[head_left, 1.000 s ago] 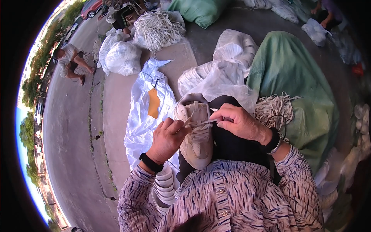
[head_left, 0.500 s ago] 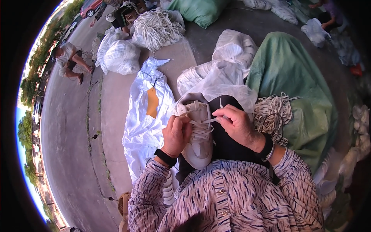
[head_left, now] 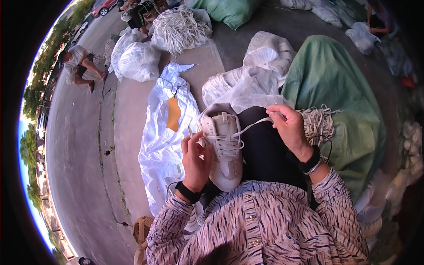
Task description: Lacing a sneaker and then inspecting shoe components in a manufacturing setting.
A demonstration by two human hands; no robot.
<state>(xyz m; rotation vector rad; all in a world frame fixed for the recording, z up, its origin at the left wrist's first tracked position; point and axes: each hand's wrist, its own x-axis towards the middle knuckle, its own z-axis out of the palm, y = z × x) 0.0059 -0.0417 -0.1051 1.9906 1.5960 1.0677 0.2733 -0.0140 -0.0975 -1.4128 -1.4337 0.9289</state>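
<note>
A pale sneaker (head_left: 226,170) rests on my lap with its toe toward me. Its white shoelace (head_left: 251,127) threads across the eyelets below the tongue. To the right of the shoe, my right hand (head_left: 291,130) is closed in a pinch on one lace end, which stretches from an upper eyelet over my dark trouser leg. My left hand (head_left: 195,161) is at the shoe's left side, fingers curled, with a short bit of lace showing at the fingertips. Part of that grip is hidden by the fingers.
A heap of loose laces (head_left: 319,123) lies on a green sack (head_left: 340,97) at the right. Clear plastic bags (head_left: 247,84) stand ahead, and a white sack (head_left: 165,150) lies left. Farther off are another lace pile (head_left: 181,31) and a seated person (head_left: 81,66).
My right hand has moved right and away from the shoe, drawing the lace out longer. My left hand has shifted slightly left and its fingers have loosened a little.
</note>
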